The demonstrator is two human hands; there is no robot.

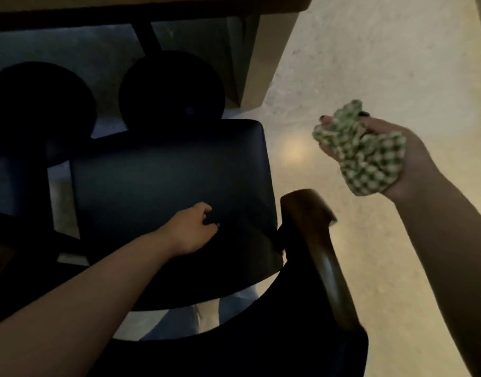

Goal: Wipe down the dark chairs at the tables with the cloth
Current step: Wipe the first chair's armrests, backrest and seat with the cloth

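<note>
Nearest, at the bottom edge: dark curved chair back (261, 346) with a brown wooden arm rail (323, 240) on the right side. Just past it, the dark chair seat (166, 180), flat and smooth, longer from side to side than from front to back. Front edge of the seat turned toward the table edge (152, 6) at the top; back edge toward the bottom.

Left hand (190, 229) down on the near part of the seat, fingers curled under. Cannot tell if holding anything there; too dark.

Right hand (380, 153) up in the air, well apart from the seat, off past its right edge, above the pale floor (369, 63). Checked green cloth (361, 148) bunched up in that palm, fingers folded round it in a snug grip.

Best way, probably: bring cloth down onto the seat, press flat, rub in long side-to-side strokes along the wide way, then along the edges, rail and back.

Farther off, under the table: two round dark table bases (171, 88).
</note>
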